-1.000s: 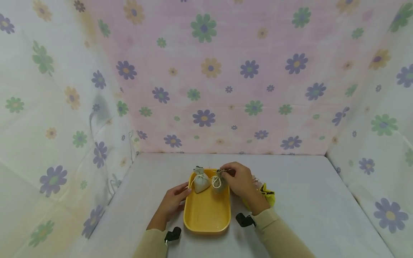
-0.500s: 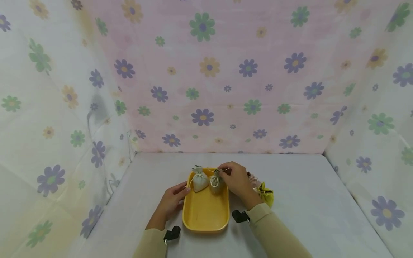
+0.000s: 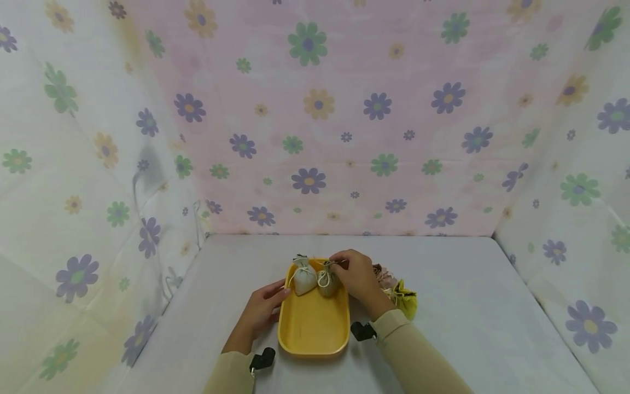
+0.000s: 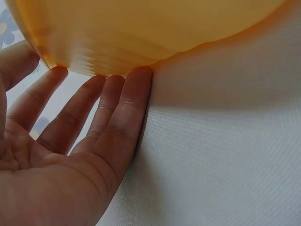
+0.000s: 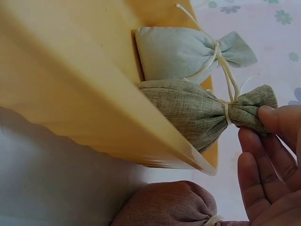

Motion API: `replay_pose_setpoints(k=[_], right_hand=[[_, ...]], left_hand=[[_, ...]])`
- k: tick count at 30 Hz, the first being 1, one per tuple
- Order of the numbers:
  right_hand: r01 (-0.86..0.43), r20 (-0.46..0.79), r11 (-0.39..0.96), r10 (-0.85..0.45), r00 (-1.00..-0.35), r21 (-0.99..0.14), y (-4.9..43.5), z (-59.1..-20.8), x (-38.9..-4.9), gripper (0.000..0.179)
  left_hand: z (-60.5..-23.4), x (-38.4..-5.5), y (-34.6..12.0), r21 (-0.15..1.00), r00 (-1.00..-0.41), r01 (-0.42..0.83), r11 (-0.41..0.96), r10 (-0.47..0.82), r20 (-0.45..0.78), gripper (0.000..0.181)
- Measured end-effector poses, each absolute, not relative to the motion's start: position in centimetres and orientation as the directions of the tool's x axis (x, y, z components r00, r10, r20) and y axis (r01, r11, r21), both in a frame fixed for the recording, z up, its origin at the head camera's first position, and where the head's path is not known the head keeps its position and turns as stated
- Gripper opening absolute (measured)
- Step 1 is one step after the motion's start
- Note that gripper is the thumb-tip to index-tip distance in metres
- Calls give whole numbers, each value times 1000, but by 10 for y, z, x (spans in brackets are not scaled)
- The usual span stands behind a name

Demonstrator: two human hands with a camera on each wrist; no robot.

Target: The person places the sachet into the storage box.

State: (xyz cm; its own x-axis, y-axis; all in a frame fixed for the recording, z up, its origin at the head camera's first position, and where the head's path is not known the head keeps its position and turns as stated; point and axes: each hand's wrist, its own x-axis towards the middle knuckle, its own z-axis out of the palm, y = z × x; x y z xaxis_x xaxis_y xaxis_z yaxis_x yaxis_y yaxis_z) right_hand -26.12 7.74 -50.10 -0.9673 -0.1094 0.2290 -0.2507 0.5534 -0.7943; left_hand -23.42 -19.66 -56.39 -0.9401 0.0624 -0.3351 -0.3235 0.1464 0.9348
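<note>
A yellow tray [image 3: 314, 328] stands lengthwise before me, with two drawstring pouches at its far end. My right hand [image 3: 356, 276] pinches the gathered neck of the olive-green drawstring pouch [image 5: 188, 108] between thumb and fingers. Beside it on the left, a pale grey-green drawstring pouch [image 3: 304, 280] leans against the tray's far end, its cord tied in a bow. My left hand [image 3: 263, 309] rests along the tray's left side. In the left wrist view, the fingertips [image 4: 136, 77] touch the outside of the tray wall, with the fingers fairly straight.
Right of the tray, partly behind my right arm, lie a yellow pouch [image 3: 406, 300] and a dusty-pink pouch [image 3: 386, 277]. In the right wrist view, a reddish-brown pouch [image 5: 167, 205] lies just outside the tray wall. A white cloth covers the table [image 3: 458, 306]; flowered curtains [image 3: 315, 137] enclose it.
My right hand has shifted slightly left with the olive-green pouch, which now sits against the pale pouch. My left hand stays at the tray's side.
</note>
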Motion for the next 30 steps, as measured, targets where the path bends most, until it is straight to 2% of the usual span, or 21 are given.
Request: replay_pose_setpoints(k=[9, 17, 30], right_hand=[[-257, 232, 586, -118, -965, -769, 78, -502, -256, 13], [-335, 339, 609, -114, -934, -719, 87, -492, -246, 15], [-332, 383, 700, -91, -919, -632, 113, -477, -218, 15]], left_hand=[[-565, -234, -197, 938, -941, -320, 136, 72, -331, 56], [-566, -233, -196, 940, -942, -318, 125, 73, -328, 56], [-562, -232, -197, 943, -944, -313, 116, 70, -322, 56]])
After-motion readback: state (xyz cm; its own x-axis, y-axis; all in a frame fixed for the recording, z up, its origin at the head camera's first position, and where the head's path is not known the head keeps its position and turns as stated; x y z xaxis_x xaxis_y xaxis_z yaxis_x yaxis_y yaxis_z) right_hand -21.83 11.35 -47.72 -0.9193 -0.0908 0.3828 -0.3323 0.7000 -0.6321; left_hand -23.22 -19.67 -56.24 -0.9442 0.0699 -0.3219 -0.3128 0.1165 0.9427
